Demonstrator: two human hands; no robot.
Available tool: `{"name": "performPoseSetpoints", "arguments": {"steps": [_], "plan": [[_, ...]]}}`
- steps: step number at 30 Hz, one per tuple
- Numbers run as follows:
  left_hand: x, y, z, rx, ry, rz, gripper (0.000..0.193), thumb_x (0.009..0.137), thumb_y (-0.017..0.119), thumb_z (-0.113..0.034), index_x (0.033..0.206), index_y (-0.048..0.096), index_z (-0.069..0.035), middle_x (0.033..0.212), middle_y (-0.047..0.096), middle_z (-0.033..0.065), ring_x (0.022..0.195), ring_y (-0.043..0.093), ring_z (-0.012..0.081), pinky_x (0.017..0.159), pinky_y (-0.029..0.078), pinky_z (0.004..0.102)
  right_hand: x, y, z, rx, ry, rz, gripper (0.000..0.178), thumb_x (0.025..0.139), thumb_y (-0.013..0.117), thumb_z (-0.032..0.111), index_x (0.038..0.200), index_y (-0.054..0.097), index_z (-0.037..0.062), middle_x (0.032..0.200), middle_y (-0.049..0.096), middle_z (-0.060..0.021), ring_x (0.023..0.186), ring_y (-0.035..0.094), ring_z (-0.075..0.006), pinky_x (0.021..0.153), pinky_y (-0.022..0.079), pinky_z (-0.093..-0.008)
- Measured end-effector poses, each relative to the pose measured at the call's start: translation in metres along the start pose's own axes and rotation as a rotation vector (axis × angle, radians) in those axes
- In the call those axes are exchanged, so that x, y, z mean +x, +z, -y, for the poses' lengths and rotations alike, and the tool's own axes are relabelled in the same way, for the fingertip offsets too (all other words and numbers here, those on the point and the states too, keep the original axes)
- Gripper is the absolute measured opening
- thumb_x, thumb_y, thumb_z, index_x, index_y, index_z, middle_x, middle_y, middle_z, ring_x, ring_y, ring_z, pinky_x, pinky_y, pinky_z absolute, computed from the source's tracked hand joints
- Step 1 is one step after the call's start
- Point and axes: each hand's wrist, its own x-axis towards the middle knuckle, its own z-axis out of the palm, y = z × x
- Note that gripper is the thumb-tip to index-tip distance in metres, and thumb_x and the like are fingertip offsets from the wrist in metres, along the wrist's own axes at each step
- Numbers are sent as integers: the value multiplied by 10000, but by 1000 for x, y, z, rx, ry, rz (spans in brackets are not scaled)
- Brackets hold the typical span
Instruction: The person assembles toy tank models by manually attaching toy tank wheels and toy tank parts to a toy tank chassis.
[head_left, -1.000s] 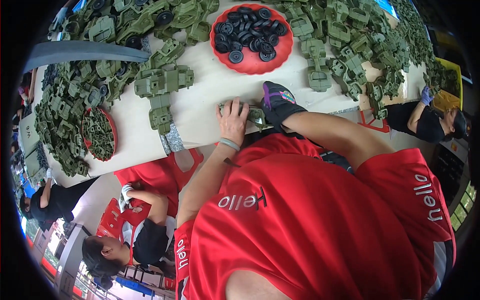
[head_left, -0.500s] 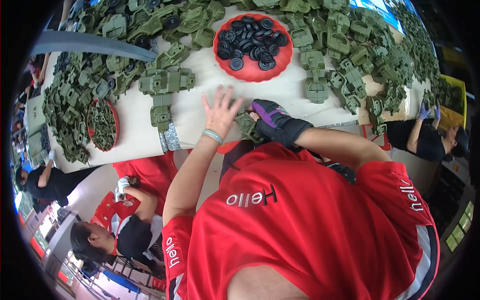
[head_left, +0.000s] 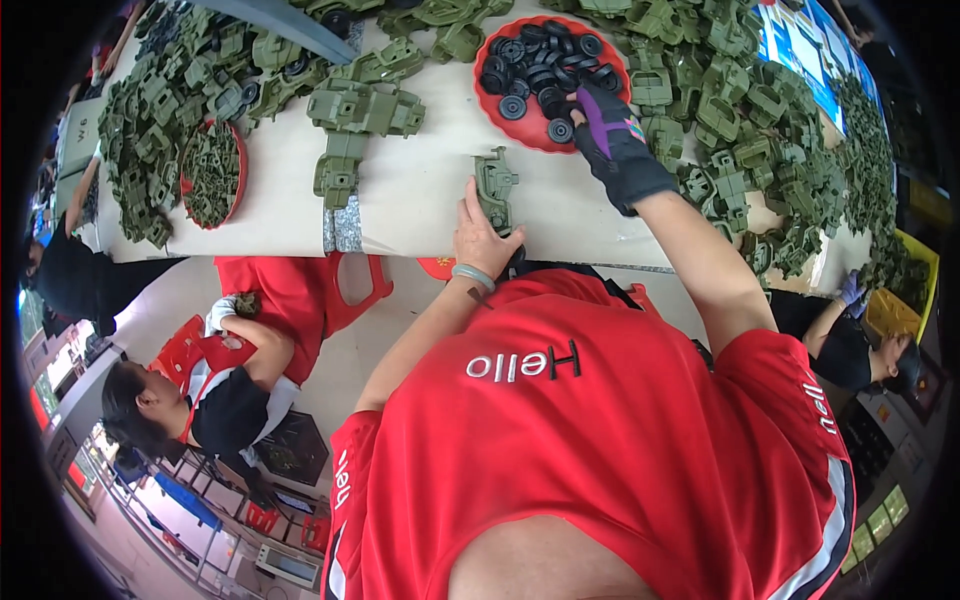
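Observation:
A green plastic toy vehicle body (head_left: 495, 185) lies on the table in front of me. My bare left hand (head_left: 482, 238) grips its near end, fingers along the left side and thumb at the right. Up and to the right, my right hand (head_left: 615, 145), in a black and purple glove with bare fingertips, reaches over the edge of a red scalloped plate (head_left: 515, 128). Its fingertips close on a black toy wheel at the heap of black toy wheels (head_left: 545, 62); the hand partly hides that wheel.
Piles of green vehicle bodies (head_left: 725, 120) cover the right side, and more (head_left: 150, 130) the left. Several joined bodies (head_left: 365, 108) lie left of centre. A red basket (head_left: 240, 165) holds small green parts. A grey bar (head_left: 300, 28) crosses the upper left. Co-workers sit at both sides.
My right hand has left the vehicle body and moved up to the wheel plate. My left hand, spread and off the body before, now holds the body, which lies farther onto the table.

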Motion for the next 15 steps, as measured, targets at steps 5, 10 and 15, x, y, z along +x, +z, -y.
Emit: {"name": "performPoseSetpoints", "arguments": {"steps": [5, 10, 15], "plan": [[6, 5, 17, -22, 25, 24, 1164, 733, 825, -250, 1635, 102, -102, 1270, 603, 269, 1193, 573, 420, 986, 511, 515, -55, 27, 37, 900, 376, 306, 196, 941, 714, 93, 1119, 651, 42, 970, 692, -58, 862, 657, -129, 693, 555, -314], [5, 8, 18, 84, 82, -52, 1154, 723, 801, -261, 1634, 109, -111, 1254, 619, 265, 1189, 559, 435, 1020, 465, 537, -57, 49, 64, 794, 361, 265, 192, 920, 740, 107, 1092, 684, 42, 941, 687, -62, 862, 665, -158, 709, 560, -330], [6, 8, 15, 63, 75, -44, 1142, 712, 791, -268, 1632, 127, -134, 1242, 627, 254, 1190, 557, 439, 1034, 443, 542, -54, 69, 61, 698, 264, 224, 192, 912, 729, 83, 1086, 673, 23, 959, 702, -84, 893, 682, -182, 774, 564, -345]]}}
